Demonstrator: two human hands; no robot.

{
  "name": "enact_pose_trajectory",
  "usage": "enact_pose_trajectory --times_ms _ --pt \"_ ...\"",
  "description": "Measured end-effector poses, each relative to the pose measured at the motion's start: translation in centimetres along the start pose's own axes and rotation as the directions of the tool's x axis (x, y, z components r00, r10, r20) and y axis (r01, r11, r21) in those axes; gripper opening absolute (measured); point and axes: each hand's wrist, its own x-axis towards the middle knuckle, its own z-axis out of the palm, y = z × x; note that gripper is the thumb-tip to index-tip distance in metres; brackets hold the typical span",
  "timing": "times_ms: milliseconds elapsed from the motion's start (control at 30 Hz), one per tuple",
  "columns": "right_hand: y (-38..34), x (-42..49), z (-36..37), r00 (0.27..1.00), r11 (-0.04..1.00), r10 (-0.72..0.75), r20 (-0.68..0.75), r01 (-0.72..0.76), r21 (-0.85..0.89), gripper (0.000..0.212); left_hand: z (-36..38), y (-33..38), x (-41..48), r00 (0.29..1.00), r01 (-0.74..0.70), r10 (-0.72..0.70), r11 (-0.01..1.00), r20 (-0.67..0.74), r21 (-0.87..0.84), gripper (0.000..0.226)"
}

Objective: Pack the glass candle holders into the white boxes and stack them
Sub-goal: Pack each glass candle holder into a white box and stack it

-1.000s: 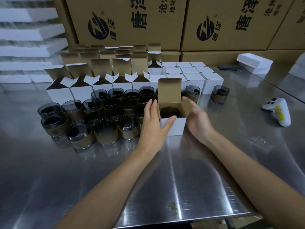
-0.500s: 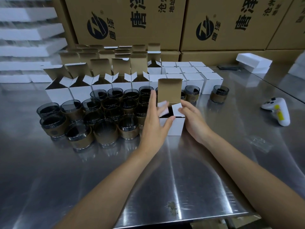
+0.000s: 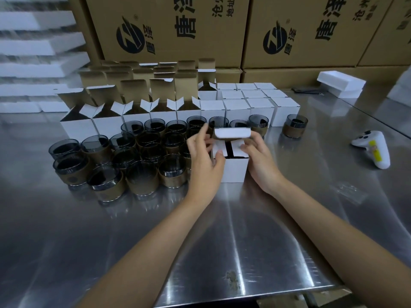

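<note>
On the steel table (image 3: 233,230), crowded glass candle holders (image 3: 142,174) stand just left of the white box (image 3: 233,170), and a white controller (image 3: 375,150) lies well right. Open boxes (image 3: 106,123) and closed boxes (image 3: 259,107) line the far side. The left hand (image 3: 204,161) and right hand (image 3: 258,156) each pinch an end of the box's top flap (image 3: 232,132) in their grip. The flap is bent over two folded side flaps, and the dark gap between them hides the contents.

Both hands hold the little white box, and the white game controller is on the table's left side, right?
No: the head view shows the white controller on the table's right side. The left hand and right hand do hold the white box.
</note>
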Motion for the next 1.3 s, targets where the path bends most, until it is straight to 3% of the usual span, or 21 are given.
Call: enact_pose_trajectory --times_ms 100,233,333,500,700,833,1000,1100,1300 --pt "0.0 0.0 -0.3 1.000 1.000 0.019 0.018 -0.019 -0.021 0.028 0.0 -0.3 0.0 0.998 0.058 -0.058 0.998 0.004 -0.031 0.073" --pt "-0.4 0.2 -1.0 0.994 0.994 0.073 0.080 -0.065 -0.093 0.019 -0.2 -0.7 -0.6 0.995 0.071 -0.067 0.996 0.080 -0.047 0.050" --pt "-0.5 0.1 -1.7 0.982 0.992 0.087 0.166 -0.069 -0.110 0.043 -0.3 -0.6 -0.7 0.994 0.108 -0.106 0.986 0.022 -0.127 0.047" --pt "0.0 -0.7 -1.9 0.970 0.946 -0.002 0.241 0.080 -0.314 0.049 -0.5 -0.4 -0.9 0.993 0.112 -0.116 0.970 -0.008 -0.215 0.041" --pt "0.0 -0.5 -1.1 0.982 0.935 -0.066 0.175 0.122 -0.332 0.039 -0.3 -0.8 -0.7 0.997 0.013 -0.012 1.000 0.070 -0.014 0.029" --pt "0.4 -0.6 -1.6 0.971 0.945 -0.043 0.235 0.115 -0.306 0.037 -0.3 -0.8 -0.6 0.995 -0.020 0.014 0.998 0.095 0.056 0.028" --pt "0.4 -0.3 -0.9 0.960 0.973 0.077 0.270 -0.014 -0.229 0.030 -0.2 -0.5 -0.5 0.994 0.057 -0.060 0.998 0.095 0.027 0.021" --pt "0.0 0.0 0.1 0.962 0.984 0.166 0.218 -0.149 -0.093 0.026 0.2 0.0 -0.5 0.979 0.186 -0.177 0.979 0.098 -0.088 0.039" --pt "-1.3 0.1 1.0 0.943 0.957 0.282 0.177 -0.290 0.018 0.024 0.5 -0.5 -0.8 0.966 0.252 -0.238 0.954 0.102 -0.161 0.054"
